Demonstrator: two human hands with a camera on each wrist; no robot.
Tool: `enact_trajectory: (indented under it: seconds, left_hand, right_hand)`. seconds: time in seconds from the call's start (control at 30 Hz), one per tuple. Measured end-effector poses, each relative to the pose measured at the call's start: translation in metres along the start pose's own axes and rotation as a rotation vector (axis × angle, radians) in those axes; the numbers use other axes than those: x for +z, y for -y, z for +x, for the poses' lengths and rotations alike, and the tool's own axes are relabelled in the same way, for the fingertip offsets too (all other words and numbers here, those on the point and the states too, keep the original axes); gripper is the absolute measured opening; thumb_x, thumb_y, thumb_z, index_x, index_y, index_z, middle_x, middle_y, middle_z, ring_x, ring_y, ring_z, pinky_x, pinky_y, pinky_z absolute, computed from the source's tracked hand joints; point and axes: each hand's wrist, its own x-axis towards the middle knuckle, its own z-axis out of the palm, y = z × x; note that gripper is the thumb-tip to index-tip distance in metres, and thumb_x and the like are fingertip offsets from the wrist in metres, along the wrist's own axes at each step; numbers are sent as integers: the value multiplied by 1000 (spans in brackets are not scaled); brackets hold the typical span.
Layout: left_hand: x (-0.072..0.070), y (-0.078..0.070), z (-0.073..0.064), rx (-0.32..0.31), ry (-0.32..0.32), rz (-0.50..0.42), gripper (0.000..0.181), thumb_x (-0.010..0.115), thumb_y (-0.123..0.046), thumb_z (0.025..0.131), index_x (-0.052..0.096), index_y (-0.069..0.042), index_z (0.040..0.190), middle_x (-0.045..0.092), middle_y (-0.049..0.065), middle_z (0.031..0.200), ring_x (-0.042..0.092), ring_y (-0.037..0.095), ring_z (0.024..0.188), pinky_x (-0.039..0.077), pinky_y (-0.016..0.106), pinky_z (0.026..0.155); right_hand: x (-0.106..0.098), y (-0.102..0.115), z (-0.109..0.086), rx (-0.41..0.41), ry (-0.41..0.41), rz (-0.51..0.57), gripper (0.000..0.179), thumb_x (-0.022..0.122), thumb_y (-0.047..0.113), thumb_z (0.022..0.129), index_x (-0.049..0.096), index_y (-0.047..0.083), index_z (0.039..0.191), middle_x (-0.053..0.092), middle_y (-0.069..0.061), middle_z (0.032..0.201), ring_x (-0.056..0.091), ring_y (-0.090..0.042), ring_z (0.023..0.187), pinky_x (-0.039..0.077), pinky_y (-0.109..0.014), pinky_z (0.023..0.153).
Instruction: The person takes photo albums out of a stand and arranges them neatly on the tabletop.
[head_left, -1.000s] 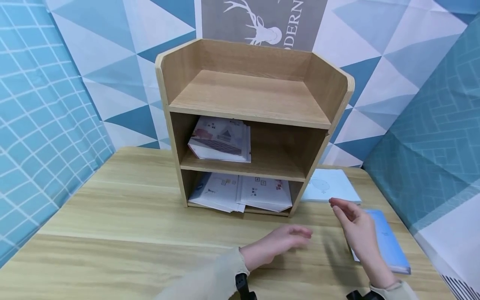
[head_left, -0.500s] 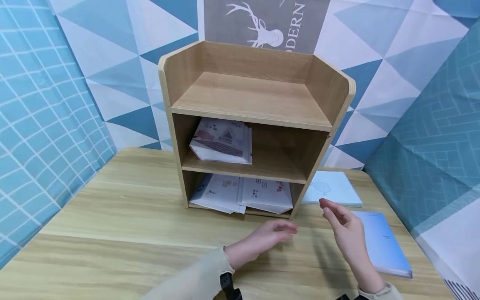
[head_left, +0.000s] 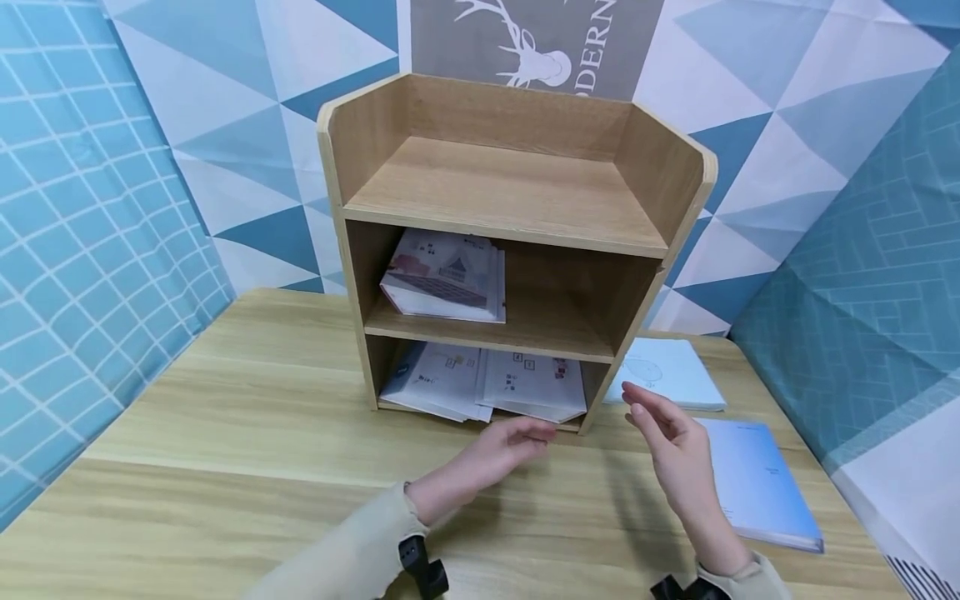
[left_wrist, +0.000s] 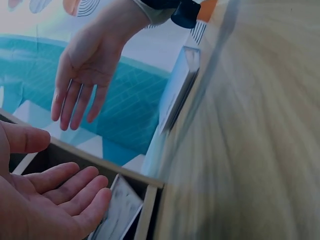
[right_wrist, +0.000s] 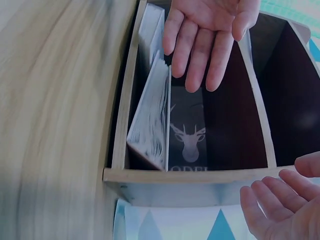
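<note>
Both hands hover over the table before a small wooden shelf unit point(head_left: 510, 237). My left hand point(head_left: 487, 458), fingers relaxed and holding nothing, is just in front of the bottom compartment. There, two stacks of white books point(head_left: 438, 379) point(head_left: 532, 387) lie side by side. To its right, my right hand point(head_left: 678, 462) is raised with nothing in it, fingers loosely bent. The blue book point(head_left: 761, 483) lies on the table beside that hand, apart from it. In the left wrist view the palm of the left hand point(left_wrist: 60, 200) shows; in the right wrist view, the right hand point(right_wrist: 285, 205).
Several books point(head_left: 450, 275) lie at the left of the middle compartment. A pale blue book point(head_left: 667, 371) lies flat by the unit's right side. The table point(head_left: 225, 467) reaches patterned cloth walls point(head_left: 97, 217) at left, back and right. A deer poster point(head_left: 532, 50) hangs behind.
Both hands have moved left across the table, the left one further. The right hand now uncovers more of the blue book. Books and shelf unit have stayed put.
</note>
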Motion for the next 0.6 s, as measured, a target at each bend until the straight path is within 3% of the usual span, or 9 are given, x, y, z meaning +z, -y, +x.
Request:
enact_trajectory:
  seconds: [0.1, 0.2, 0.37, 0.5, 0.6]
  left_hand:
    - [-8, -1, -1, 5, -9, 12, 35, 56, -19, 89, 55, -8, 122, 57, 11, 123, 52, 26, 115, 42, 37, 95]
    - [-16, -4, -3, 30, -21, 34, 37, 54, -17, 89, 53, -3, 123, 55, 14, 124, 51, 29, 115, 42, 37, 96]
    - [-34, -11, -6, 72, -63, 72, 39, 52, -15, 90, 49, 1, 126, 52, 17, 127, 50, 33, 116, 43, 37, 95]
    - [-47, -21, -12, 76, -130, 90, 39, 52, -15, 90, 49, -2, 127, 52, 15, 128, 51, 33, 114, 45, 39, 92]
    - [-53, -30, -16, 93, -210, 149, 39, 54, -16, 90, 49, -8, 128, 52, 9, 130, 50, 29, 116, 44, 42, 93]
  right_hand:
    - [1, 2, 1, -19, 15, 30, 32, 51, 20, 93, 58, 4, 120, 60, 16, 111, 58, 2, 101, 48, -15, 82]
    - [1, 7, 3, -29, 15, 45, 32, 51, 19, 93, 57, 4, 121, 60, 15, 113, 57, 1, 102, 48, -15, 83]
    - [-1, 14, 6, -25, -3, 52, 33, 50, 19, 93, 56, 5, 123, 60, 1, 120, 57, 1, 101, 47, -12, 82]
    - [3, 18, 8, -32, 18, 38, 35, 50, 22, 93, 55, 7, 124, 57, -9, 125, 57, 3, 101, 45, -11, 83]
    - [7, 21, 9, -43, 36, 57, 35, 50, 22, 94, 54, 8, 125, 55, -9, 127, 56, -2, 105, 44, -11, 85]
